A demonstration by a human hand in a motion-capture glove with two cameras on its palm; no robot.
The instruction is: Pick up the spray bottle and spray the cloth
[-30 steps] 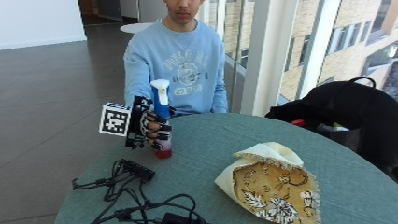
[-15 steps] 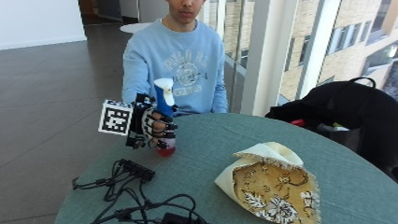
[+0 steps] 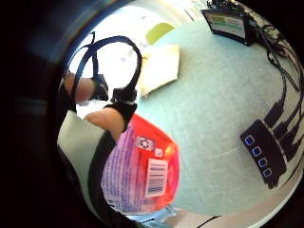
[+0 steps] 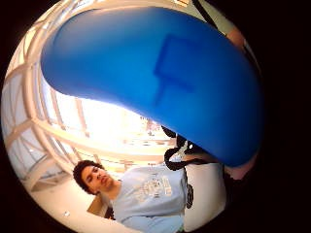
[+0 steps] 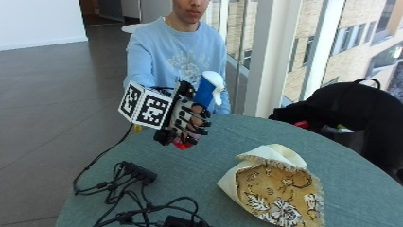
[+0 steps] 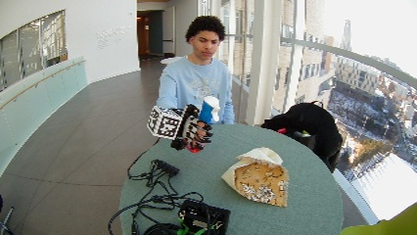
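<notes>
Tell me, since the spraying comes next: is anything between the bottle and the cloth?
Nothing visible. The right hand holds the spray bottle above the table; only bare tabletop separates it from the folded cloth.

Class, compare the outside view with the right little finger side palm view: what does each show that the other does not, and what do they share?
Only the outside view: the bottle's blue and white spray head, the gloved right hand gripping the spray bottle above the table, and a black bag. Only the palm view: the barcode label on the bottle's red body. Both: the folded cloth, the green table and the black cable hub.
</notes>
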